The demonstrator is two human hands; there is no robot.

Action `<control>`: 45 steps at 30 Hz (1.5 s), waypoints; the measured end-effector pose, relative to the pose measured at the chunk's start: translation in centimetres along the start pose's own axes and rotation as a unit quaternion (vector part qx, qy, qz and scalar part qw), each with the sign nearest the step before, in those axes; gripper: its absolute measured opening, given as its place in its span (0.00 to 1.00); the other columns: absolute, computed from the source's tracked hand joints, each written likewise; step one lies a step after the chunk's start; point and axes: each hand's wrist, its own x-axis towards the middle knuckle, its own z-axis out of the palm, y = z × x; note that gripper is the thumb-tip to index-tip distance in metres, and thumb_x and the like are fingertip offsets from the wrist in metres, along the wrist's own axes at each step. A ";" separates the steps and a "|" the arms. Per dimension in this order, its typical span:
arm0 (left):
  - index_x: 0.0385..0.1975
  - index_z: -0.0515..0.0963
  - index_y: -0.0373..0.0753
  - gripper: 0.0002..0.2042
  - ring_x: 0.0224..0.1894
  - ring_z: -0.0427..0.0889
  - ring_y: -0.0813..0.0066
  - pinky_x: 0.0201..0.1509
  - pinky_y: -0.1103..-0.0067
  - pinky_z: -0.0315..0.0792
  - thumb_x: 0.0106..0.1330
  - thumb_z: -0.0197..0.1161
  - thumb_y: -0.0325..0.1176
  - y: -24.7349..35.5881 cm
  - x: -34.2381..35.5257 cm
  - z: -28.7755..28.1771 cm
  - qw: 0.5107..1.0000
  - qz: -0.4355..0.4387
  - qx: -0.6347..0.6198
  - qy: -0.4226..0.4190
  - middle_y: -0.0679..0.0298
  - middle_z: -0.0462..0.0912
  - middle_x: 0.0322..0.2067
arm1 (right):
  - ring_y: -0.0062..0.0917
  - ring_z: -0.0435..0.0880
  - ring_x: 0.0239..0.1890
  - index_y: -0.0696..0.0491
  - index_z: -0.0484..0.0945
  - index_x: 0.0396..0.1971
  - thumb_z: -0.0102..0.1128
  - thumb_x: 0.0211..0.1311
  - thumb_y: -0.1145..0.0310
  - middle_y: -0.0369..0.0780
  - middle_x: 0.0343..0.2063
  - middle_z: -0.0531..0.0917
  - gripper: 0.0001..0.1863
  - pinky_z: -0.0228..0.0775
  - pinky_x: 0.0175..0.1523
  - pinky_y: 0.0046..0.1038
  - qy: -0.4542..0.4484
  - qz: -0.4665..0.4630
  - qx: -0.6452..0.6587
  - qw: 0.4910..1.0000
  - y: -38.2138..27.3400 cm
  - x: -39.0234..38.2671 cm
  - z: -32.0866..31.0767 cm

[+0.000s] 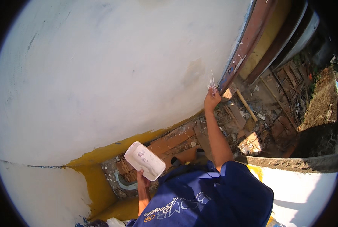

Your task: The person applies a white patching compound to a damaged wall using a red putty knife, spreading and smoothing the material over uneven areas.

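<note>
My left hand [143,180] grips a shallow white plastic tub [150,168] at its near edge. Greyish and purplish smears mark the tub's inside. Farther up and to the right, my right hand [213,99] is closed round a slim putty knife [213,82], seen nearly edge-on and coated with pale paste. Its tip points up beside a large white-painted surface [100,75], close to that surface's right edge; I cannot tell whether it touches. A brownish-beige patch [194,72] shows just left of the knife.
A yellow band [100,153] runs along the white surface's lower edge. Brown boards and rubble [176,139] cover the ground below. A pale wooden stick [246,105] lies to the right. Reddish-brown trim [248,41] borders the surface. A low white wall [301,185] stands at right.
</note>
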 end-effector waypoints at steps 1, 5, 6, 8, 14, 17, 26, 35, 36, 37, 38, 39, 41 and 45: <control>0.68 0.60 0.38 0.42 0.62 0.73 0.56 0.67 0.59 0.69 0.54 0.70 0.45 0.0 0.1 0.1 1.000 0.003 -0.006 -0.011 0.57 0.72 0.60 | 0.35 0.86 0.40 0.60 0.82 0.47 0.59 0.63 0.79 0.47 0.41 0.86 0.13 0.77 0.46 0.32 -0.003 -0.003 -0.003 1.000 -0.6 0.8 0.4; 0.68 0.59 0.40 0.42 0.64 0.71 0.57 0.68 0.59 0.67 0.54 0.70 0.45 -0.3 0.2 1.4 0.999 0.017 -0.009 -0.047 0.58 0.71 0.62 | 0.36 0.85 0.43 0.59 0.82 0.49 0.59 0.63 0.80 0.47 0.43 0.85 0.15 0.76 0.48 0.33 0.034 -0.082 0.056 0.995 -1.2 -2.4 2.6; 0.68 0.59 0.40 0.42 0.64 0.71 0.57 0.68 0.59 0.67 0.54 0.70 0.45 -0.5 0.1 1.5 0.999 0.014 -0.013 -0.044 0.58 0.71 0.62 | 0.36 0.84 0.47 0.59 0.82 0.50 0.59 0.61 0.83 0.47 0.46 0.84 0.16 0.76 0.49 0.32 0.011 -0.074 0.080 0.994 -1.2 -5.1 3.5; 0.69 0.59 0.38 0.43 0.63 0.72 0.54 0.67 0.57 0.69 0.52 0.68 0.46 -0.8 0.1 1.4 1.000 -0.017 -0.002 -0.006 0.56 0.71 0.61 | 0.36 0.83 0.50 0.57 0.82 0.51 0.58 0.59 0.85 0.46 0.46 0.85 0.19 0.76 0.50 0.31 -0.047 -0.136 0.073 0.987 -1.7 -10.4 4.8; 0.68 0.59 0.38 0.42 0.64 0.71 0.57 0.68 0.60 0.68 0.54 0.70 0.44 -1.1 0.2 -0.2 0.999 -0.003 -0.001 -0.036 0.57 0.70 0.62 | 0.34 0.85 0.42 0.60 0.83 0.46 0.60 0.60 0.83 0.46 0.40 0.86 0.14 0.75 0.47 0.29 -0.091 -0.104 0.102 0.985 -2.1 -13.6 3.1; 0.69 0.58 0.38 0.43 0.63 0.71 0.52 0.67 0.57 0.68 0.52 0.68 0.47 -1.1 0.6 -1.5 1.000 -0.007 -0.001 -0.025 0.55 0.71 0.61 | 0.32 0.85 0.35 0.63 0.82 0.44 0.58 0.64 0.78 0.48 0.34 0.86 0.10 0.73 0.42 0.29 0.007 -0.042 0.032 0.999 -1.0 -5.7 1.2; 0.68 0.58 0.38 0.43 0.64 0.70 0.56 0.68 0.61 0.66 0.53 0.71 0.44 -0.3 0.3 -2.8 1.000 0.001 -0.019 -0.002 0.57 0.70 0.62 | 0.37 0.84 0.39 0.60 0.82 0.47 0.58 0.63 0.80 0.47 0.38 0.85 0.13 0.75 0.45 0.30 -0.027 -0.111 0.042 0.993 -4.2 -7.4 3.6; 0.68 0.58 0.38 0.43 0.64 0.70 0.56 0.67 0.61 0.67 0.53 0.70 0.45 0.6 2.0 -3.4 0.999 -0.009 -0.016 -0.043 0.57 0.70 0.61 | 0.28 0.83 0.33 0.64 0.82 0.41 0.60 0.65 0.76 0.45 0.32 0.85 0.09 0.73 0.41 0.29 0.031 -0.080 0.046 0.995 -5.9 -6.0 1.2; 0.68 0.58 0.38 0.43 0.64 0.70 0.56 0.67 0.61 0.67 0.53 0.70 0.45 0.6 1.9 -3.9 0.999 -0.010 -0.017 -0.040 0.57 0.70 0.61 | 0.29 0.79 0.28 0.66 0.81 0.38 0.61 0.64 0.75 0.46 0.28 0.84 0.09 0.71 0.37 0.32 0.070 -0.092 0.033 0.993 -6.5 -2.9 0.4; 0.68 0.58 0.38 0.43 0.64 0.70 0.56 0.67 0.60 0.68 0.53 0.70 0.45 0.8 2.1 -3.9 0.999 -0.016 -0.017 -0.033 0.56 0.70 0.61 | 0.31 0.78 0.27 0.66 0.80 0.37 0.60 0.64 0.76 0.46 0.27 0.83 0.08 0.69 0.36 0.33 0.093 -0.095 0.037 0.990 -6.0 0.6 -0.4; 0.68 0.58 0.38 0.43 0.64 0.70 0.56 0.67 0.60 0.68 0.53 0.70 0.45 0.9 2.5 -3.8 0.999 -0.022 -0.017 -0.027 0.56 0.70 0.61 | 0.32 0.77 0.26 0.67 0.80 0.36 0.60 0.64 0.76 0.46 0.26 0.83 0.08 0.68 0.35 0.34 0.114 -0.100 0.041 0.987 -5.8 2.6 -0.9; 0.68 0.58 0.38 0.43 0.64 0.70 0.56 0.67 0.60 0.68 0.53 0.70 0.45 1.0 2.6 -3.7 0.999 -0.021 -0.019 -0.030 0.56 0.70 0.61 | 0.32 0.77 0.26 0.67 0.80 0.36 0.60 0.64 0.76 0.46 0.26 0.83 0.08 0.68 0.35 0.34 0.116 -0.104 0.043 0.987 -6.4 2.7 -0.6; 0.68 0.58 0.38 0.43 0.64 0.71 0.56 0.67 0.60 0.68 0.53 0.71 0.45 1.3 2.3 -3.5 0.999 -0.016 -0.007 -0.034 0.56 0.71 0.61 | 0.37 0.78 0.26 0.66 0.80 0.36 0.58 0.64 0.78 0.48 0.26 0.83 0.06 0.69 0.37 0.34 0.066 -0.101 -0.044 0.992 -7.5 2.5 0.3; 0.68 0.58 0.37 0.43 0.63 0.71 0.57 0.67 0.60 0.68 0.54 0.70 0.45 1.6 2.5 -3.6 0.999 -0.016 0.002 -0.047 0.56 0.71 0.61 | 0.38 0.84 0.37 0.57 0.83 0.44 0.59 0.63 0.79 0.47 0.33 0.84 0.11 0.75 0.43 0.33 0.011 -0.170 0.042 0.984 -11.6 -6.2 2.6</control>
